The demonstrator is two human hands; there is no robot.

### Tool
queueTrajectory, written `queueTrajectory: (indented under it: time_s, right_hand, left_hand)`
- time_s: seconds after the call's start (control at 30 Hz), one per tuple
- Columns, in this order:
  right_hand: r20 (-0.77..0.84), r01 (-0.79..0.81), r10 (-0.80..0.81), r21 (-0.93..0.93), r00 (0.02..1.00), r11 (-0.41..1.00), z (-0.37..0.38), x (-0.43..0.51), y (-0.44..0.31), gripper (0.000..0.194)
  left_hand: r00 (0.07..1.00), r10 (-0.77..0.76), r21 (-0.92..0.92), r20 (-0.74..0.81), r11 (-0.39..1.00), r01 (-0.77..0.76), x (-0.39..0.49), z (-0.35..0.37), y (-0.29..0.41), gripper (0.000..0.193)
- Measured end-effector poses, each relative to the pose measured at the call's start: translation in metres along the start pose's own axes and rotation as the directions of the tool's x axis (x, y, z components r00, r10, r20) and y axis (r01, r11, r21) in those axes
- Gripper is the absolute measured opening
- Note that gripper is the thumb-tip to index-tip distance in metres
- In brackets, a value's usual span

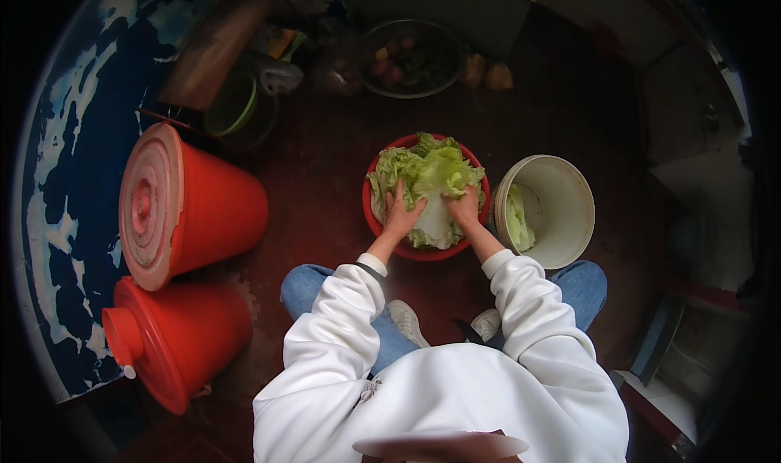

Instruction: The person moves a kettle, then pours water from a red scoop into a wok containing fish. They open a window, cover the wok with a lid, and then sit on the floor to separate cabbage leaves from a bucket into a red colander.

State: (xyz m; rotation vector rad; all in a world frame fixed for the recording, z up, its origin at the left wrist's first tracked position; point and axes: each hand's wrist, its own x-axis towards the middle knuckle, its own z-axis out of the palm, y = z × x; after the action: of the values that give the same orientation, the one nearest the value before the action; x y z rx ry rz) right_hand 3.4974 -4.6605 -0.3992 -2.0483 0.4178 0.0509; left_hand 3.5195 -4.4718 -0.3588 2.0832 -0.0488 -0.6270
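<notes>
A red plastic basin [368,210] stands on the floor before me, heaped with pale green cabbage leaves [436,164]. My left hand [403,216] lies against the leaves on the left side, its thumb and index finger spread apart. On the right side, my right hand [465,208] grips into the heap, its fingertips hidden among the leaves. A broad white leaf rib [434,219] lies between the two hands. Close to the basin's right side is a cream plastic bucket [558,200] holding a cabbage piece [518,222].
Two red plastic buckets, one lidded [219,200] and one with a spouted lid [201,322], stand at the left. At the back are a large bowl of vegetables [421,91], a green-rimmed container [244,109] and a plastic bag [282,77]. My knees flank the basin.
</notes>
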Motion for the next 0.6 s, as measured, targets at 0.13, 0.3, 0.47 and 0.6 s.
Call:
queueTrajectory:
  time_s: [0.13, 0.3, 0.47, 0.6]
  right_hand:
    - [-0.356, -0.259, 0.181, -0.186, 0.917, 0.948, -0.014, 0.005, 0.02, 0.064]
    - [-0.374, -0.184, 0.115, -0.153, 0.92, 0.971, -0.02, 0.003, 0.022, 0.062]
    - [-0.374, -0.007, 0.023, 0.042, 0.927, 0.999, -0.025, -0.021, 0.007, 0.065]
    - [-0.342, 0.089, -0.077, 0.021, 0.936, 0.996, -0.027, -0.054, 0.001, 0.063]
  left_hand:
    - [0.996, 0.015, 0.095, -0.083, 0.995, -0.007, -0.007, -0.001, 0.012, 0.109]
    - [0.968, 0.099, 0.413, -0.23, 0.911, 0.005, -0.022, 0.0, 0.031, 0.111]
    - [0.932, 0.348, 0.622, -0.099, 0.753, -0.215, -0.046, 0.029, 0.049, 0.102]
    - [0.941, 0.321, 0.856, 0.112, 0.45, -0.255, -0.027, 0.039, 0.042, 0.09]
